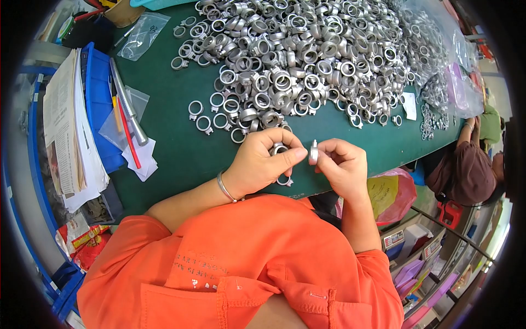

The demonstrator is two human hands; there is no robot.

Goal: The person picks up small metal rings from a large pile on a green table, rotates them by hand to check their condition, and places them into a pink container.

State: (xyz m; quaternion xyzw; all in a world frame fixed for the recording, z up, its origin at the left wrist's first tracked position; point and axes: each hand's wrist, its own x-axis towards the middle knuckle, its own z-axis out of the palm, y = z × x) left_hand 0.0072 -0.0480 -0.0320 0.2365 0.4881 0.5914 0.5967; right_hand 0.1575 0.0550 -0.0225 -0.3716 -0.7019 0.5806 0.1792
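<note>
My right hand (346,165) pinches a silver-grey metal ring (314,153) between thumb and fingers, edge-on, with its small stub pointing up. Close beside it, my left hand (260,163) has its thumb and curled fingers closed on another metal ring (279,148), which they partly cover. Just beneath those fingers one more ring (284,181) shows near the table's front edge; whether the hand touches it I cannot tell. Beyond both hands, a big heap of similar rings (323,66) spreads over the green tabletop (164,148), with several loose ones along its near side.
At the left stand a blue tray (99,104), stacked newspapers (63,126), a tapered metal rod (127,104) and a red pen (133,148). Clear plastic bags (424,49) with rings lie far right. Another person (468,172) sits there. A pink-and-yellow bag (386,194) hangs below the edge.
</note>
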